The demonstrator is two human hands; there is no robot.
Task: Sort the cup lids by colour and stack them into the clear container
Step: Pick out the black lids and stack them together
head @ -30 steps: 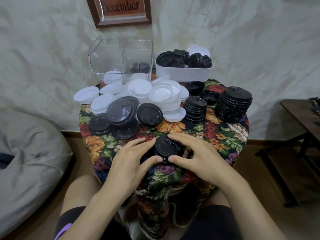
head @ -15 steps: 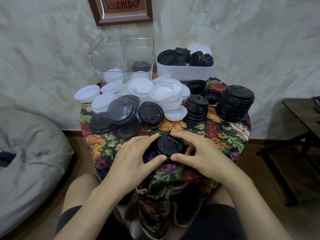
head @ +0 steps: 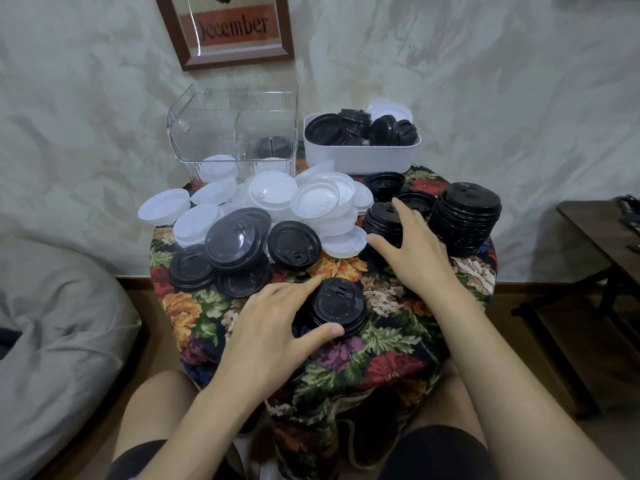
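Observation:
A low stack of black lids [head: 337,306] sits near the front of the floral-clothed table [head: 398,358]; my left hand [head: 273,327] holds it between thumb and forefinger. My right hand [head: 415,251] reaches over a second, medium stack of black lids [head: 379,220], fingers spread and touching it. A tall black stack [head: 465,223] stands to its right. Loose white lids [head: 311,199] pile up mid-table, with loose black lids [head: 235,244] at the left. The clear container [head: 235,133] at the back left holds a few white and black lids.
A white bin [head: 360,154] at the back right holds several black lids and a white one. Two upturned black lids [head: 384,183] lie before it. A grey beanbag [head: 52,323] is on the left, a dark side table [head: 606,230] on the right. My knees are under the table's front edge.
My right hand has let go of the front black stack and moved back and right onto the medium black stack. My left hand stays on the front stack.

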